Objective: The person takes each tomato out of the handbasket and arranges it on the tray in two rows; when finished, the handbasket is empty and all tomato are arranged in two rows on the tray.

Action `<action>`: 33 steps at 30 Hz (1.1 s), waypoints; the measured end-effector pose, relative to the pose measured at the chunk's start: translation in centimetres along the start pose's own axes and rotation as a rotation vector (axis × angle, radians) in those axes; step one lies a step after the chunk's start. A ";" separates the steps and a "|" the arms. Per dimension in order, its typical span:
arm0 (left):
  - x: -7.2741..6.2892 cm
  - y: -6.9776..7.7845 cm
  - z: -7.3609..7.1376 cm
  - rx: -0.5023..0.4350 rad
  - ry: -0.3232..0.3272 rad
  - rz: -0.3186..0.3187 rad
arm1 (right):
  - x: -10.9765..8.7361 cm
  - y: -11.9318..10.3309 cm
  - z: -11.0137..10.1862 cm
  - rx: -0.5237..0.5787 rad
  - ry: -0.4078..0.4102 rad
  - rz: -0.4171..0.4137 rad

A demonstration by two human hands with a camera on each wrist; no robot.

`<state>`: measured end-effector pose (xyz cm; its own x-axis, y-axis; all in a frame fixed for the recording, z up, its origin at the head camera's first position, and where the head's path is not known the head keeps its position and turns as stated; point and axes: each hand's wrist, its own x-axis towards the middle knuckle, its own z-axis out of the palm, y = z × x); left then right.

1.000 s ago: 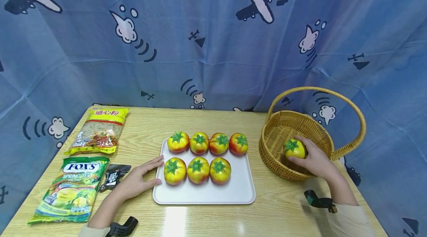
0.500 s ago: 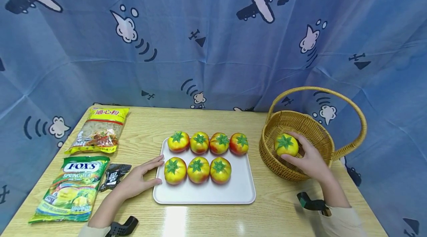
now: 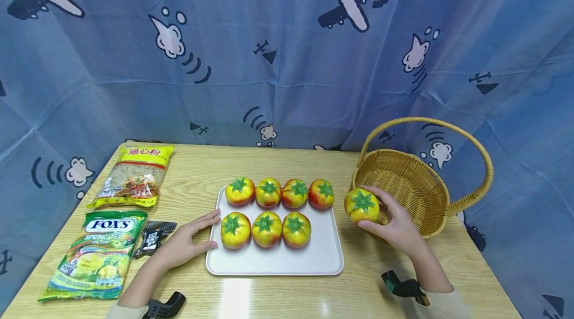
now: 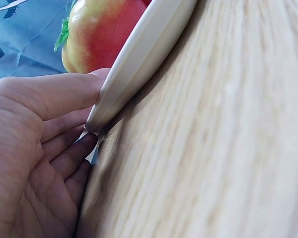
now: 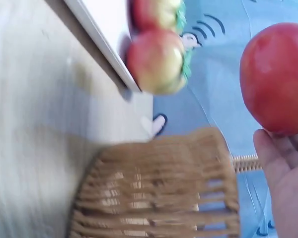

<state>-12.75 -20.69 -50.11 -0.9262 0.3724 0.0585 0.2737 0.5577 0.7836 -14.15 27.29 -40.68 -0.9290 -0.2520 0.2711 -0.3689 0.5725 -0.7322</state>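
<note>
My right hand (image 3: 396, 227) grips a yellow-and-red tomato-like fruit (image 3: 361, 205) with a green star-shaped leafy top. The fruit is over the left rim of the wicker basket (image 3: 437, 194), its red underside (image 5: 278, 79) showing in the right wrist view. On the left, my left hand (image 3: 186, 244) holds the left rim of the white tray (image 3: 273, 264). Seen from the left wrist, the thumb (image 4: 64, 94) lies over the tray's rim while other fingertips meet its outer edge. Several similar fruits (image 3: 266, 229) stand on the tray in two rows, leaves upward.
At the table's left lie a yellow pasta bag (image 3: 134, 177), a green FOX'S candy bag (image 3: 94, 254) and a small black packet (image 3: 154, 238). The basket's tall arched handle (image 3: 426, 119) rises at the right. A blue patterned curtain (image 3: 278, 60) hangs behind the table.
My right hand has carried the fruit left, from inside the basket to over its left rim. My left hand and the tray have stayed put.
</note>
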 end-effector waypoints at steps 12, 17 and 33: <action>-0.1 -0.1 0.0 -0.001 -0.009 0.000 | -0.9 -0.6 4.1 -0.029 -0.137 0.013; -0.1 -0.2 0.0 0.002 -0.007 0.004 | -1.0 -0.4 5.3 -0.008 -0.182 0.071; -0.1 -0.1 0.0 0.002 -0.002 0.015 | -0.5 1.1 7.1 0.012 -0.233 0.164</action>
<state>-12.72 -20.76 -50.23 -0.9215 0.3823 0.0687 0.2879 0.5535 0.7815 -13.91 22.47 -46.02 -0.9440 -0.3300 -0.0009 -0.2131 0.6115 -0.7621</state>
